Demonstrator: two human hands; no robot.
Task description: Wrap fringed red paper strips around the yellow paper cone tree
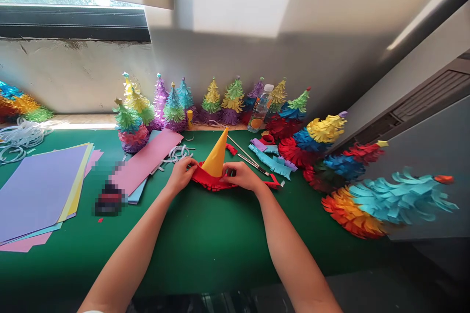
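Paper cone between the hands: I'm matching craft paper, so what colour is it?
The paper cone is golden yellow, showing best in the head view.

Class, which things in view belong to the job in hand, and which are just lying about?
In the job:
- yellow cone
- red fringed strip at its base, with the left hand and right hand at it

Apparently lying about:
- bottle
- paper trees
- stacked sheets

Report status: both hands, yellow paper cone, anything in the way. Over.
Left hand pinching fringed red paper strip, right hand touching it. Yellow paper cone tip-up, leaning right, red strip at base. Fringed light-blue paper strip beyond right hand, not obstructing.
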